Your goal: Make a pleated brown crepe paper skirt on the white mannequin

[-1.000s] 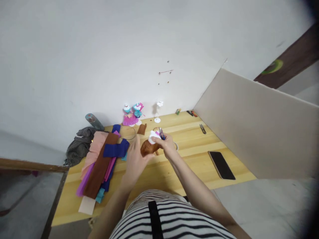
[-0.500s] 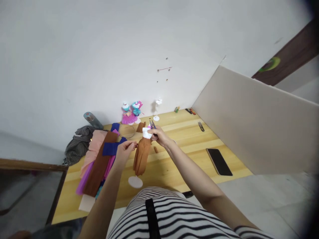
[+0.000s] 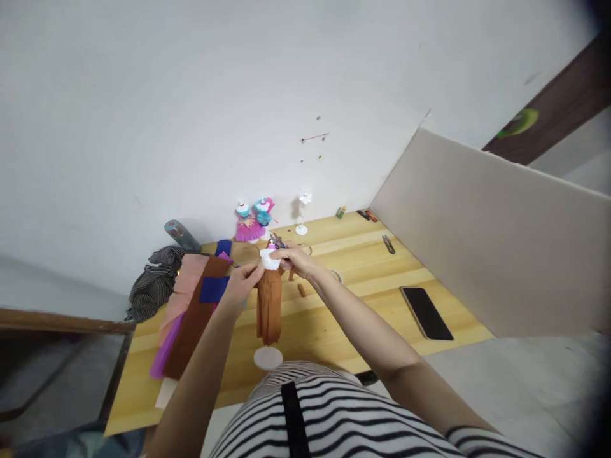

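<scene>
A small white dress form wears a long pleated skirt of brown crepe paper and stands upright on a round white base. My right hand is closed around the form's upper body from the right. Small scissors are held in the same hand, their blades pointing up past the form's neck. My left hand is closed in a pinch at the left side of the waist, touching the top of the skirt. What lies between its fingertips is too small to make out.
Folded crepe paper, brown, blue and pink, lies left beside a striped cloth and a grey cylinder. Dressed forms and a bare white one stand by the wall. A phone and thread snips lie right.
The dress form has shifted left and tipped to a more upright stance. My left hand has come up from beside the skirt to its waist. My right hand keeps its hold.
</scene>
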The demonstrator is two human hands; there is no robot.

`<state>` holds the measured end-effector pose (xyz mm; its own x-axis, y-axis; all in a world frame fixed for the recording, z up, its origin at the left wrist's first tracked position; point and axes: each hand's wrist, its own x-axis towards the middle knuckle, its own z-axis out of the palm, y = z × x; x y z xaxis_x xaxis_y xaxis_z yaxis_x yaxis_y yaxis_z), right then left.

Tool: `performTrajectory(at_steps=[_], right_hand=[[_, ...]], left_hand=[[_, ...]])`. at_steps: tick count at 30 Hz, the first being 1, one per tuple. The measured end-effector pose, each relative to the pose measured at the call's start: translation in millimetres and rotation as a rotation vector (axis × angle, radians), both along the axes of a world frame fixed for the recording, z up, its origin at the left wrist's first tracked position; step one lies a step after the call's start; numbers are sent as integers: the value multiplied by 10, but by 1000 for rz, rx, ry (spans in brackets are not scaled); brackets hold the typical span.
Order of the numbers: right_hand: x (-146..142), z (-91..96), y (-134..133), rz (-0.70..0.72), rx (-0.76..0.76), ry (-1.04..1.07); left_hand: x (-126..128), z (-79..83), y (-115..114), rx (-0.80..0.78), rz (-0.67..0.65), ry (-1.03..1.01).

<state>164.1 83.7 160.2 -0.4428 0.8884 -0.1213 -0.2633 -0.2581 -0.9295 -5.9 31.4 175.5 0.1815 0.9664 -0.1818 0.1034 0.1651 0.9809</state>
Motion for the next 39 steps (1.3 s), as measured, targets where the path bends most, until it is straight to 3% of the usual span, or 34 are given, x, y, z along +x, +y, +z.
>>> performTrajectory(at_steps=[4, 12, 22, 29, 32, 39], right_hand=[[-52, 33, 22, 32, 21, -12], [-86, 50, 41, 55, 67, -27], [-109, 28, 41, 41, 68, -38], [-148, 157, -45, -25, 120, -22], [-103, 182, -107, -89, 127, 27], [-43, -30, -230, -266, 12, -77]], left_hand=[[0, -1, 23, 3, -48, -18], [-43, -91, 49, 14, -22, -78], [-56, -29, 10, 29, 50, -75], [-80, -124, 52, -37, 20, -233], [-140, -173, 69, -61, 58, -393], [-302, -222, 113, -126, 161, -650]])
